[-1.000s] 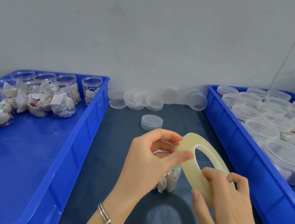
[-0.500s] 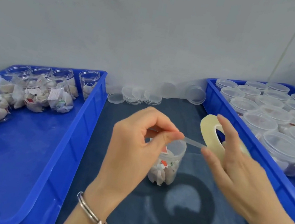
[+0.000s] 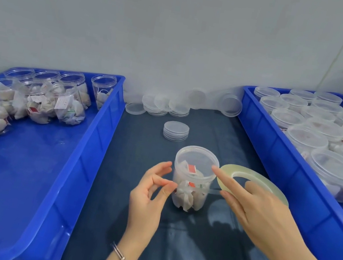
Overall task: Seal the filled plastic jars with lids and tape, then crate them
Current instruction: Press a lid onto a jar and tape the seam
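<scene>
Head view. A lidded clear jar (image 3: 193, 178), filled with white packets, stands upright on the dark mat (image 3: 202, 250) and serves as the reference landmark.

The left hand (image 3: 150, 197) is just left of the jar. Its thumb and forefinger pinch the free end of a tape strip (image 3: 212, 191) at the jar's left side; the remaining fingers are loosely spread. The strip runs across the front of the jar wall to the right.

The right hand (image 3: 252, 210) is just right of the jar. It holds the tape roll (image 3: 255, 179), with the forefinger extended and its tip touching the jar's lid edge.

Behind the jar sits a stack of lids (image 3: 176, 130). To the left is a blue crate (image 3: 82, 160) containing open filled jars. To the right is a second blue crate (image 3: 277, 148) containing lidded jars.
</scene>
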